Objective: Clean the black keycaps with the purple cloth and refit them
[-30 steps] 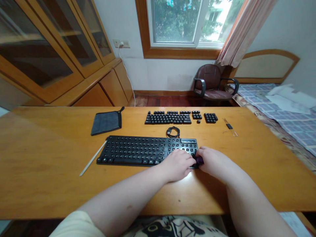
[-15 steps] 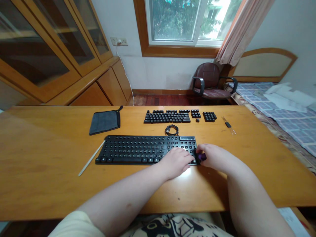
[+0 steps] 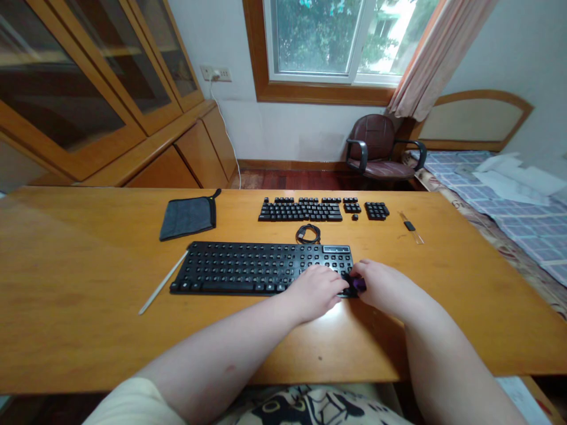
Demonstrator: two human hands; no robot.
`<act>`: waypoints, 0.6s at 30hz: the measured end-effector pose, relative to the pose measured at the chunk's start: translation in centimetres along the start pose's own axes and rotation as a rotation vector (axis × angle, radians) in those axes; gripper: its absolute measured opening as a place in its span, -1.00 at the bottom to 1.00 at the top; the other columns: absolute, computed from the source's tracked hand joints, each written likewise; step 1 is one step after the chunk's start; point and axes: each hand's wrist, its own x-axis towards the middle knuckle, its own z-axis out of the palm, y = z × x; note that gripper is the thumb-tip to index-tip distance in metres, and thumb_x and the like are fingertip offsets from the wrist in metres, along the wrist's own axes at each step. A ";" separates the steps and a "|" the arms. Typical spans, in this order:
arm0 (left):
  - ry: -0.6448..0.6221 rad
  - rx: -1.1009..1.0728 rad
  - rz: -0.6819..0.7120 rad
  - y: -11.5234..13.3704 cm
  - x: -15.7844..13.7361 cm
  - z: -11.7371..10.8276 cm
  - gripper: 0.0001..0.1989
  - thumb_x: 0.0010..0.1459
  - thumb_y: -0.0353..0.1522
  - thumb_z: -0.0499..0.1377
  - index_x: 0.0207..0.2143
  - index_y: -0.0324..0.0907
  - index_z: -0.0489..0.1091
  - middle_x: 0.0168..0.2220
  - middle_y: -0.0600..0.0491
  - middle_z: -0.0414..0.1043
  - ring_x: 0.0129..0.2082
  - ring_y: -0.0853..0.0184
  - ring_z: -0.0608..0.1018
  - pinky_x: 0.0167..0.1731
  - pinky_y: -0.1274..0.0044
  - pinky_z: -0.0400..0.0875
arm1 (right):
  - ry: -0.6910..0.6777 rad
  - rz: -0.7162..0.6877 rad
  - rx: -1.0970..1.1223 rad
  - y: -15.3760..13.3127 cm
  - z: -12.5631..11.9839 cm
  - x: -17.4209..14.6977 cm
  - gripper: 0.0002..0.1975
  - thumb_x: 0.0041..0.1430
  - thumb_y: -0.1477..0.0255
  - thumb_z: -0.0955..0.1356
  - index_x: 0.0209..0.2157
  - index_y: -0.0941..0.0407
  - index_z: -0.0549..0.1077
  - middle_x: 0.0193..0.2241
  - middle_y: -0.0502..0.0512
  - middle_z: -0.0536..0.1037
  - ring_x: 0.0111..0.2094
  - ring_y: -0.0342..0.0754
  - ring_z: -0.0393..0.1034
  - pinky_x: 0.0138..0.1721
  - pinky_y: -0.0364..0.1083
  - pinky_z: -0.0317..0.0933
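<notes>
Along the front of the desk [image 3: 88, 342], a broad strip of wood separates the near edge from the keyboard [image 3: 239, 268], with wide margins either side. The left hand [image 3: 315, 289] lies over the keyboard's lower right part, fingers bent; whether they grip, I cannot tell. The right hand [image 3: 378, 286] pinches a small purple object [image 3: 359, 285] at the right end. The keyboard is black, mostly exposed key sockets, keys lining its bottom row. Beyond sit a coiled cable [image 3: 318, 234] and grouped keycaps [image 3: 301, 212].
</notes>
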 end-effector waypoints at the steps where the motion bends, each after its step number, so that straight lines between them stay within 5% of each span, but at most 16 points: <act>1: 0.001 -0.002 -0.002 0.0 0.0 0.0 -0.73 0.09 -0.27 0.12 -0.14 -0.11 0.34 -0.23 0.03 0.43 -0.17 0.28 0.40 -0.15 0.43 0.24 | 0.000 0.005 -0.013 -0.2 0.0 -0.1 -0.80 -0.04 0.54 0.26 -0.34 0.12 0.45 -0.37 0.10 0.44 -0.42 -0.11 0.33 -0.44 -0.17 0.03; 18: 0.011 -0.010 0.002 0.0 0.0 0.2 -0.73 0.11 -0.27 0.10 -0.13 -0.11 0.34 -0.22 0.04 0.43 -0.16 0.27 0.39 -0.14 0.42 0.23 | -0.001 -0.033 0.023 0.1 -0.2 0.0 -0.76 -0.08 0.52 0.29 -0.31 0.05 0.48 -0.37 0.05 0.44 -0.39 -0.10 0.32 -0.42 -0.17 0.05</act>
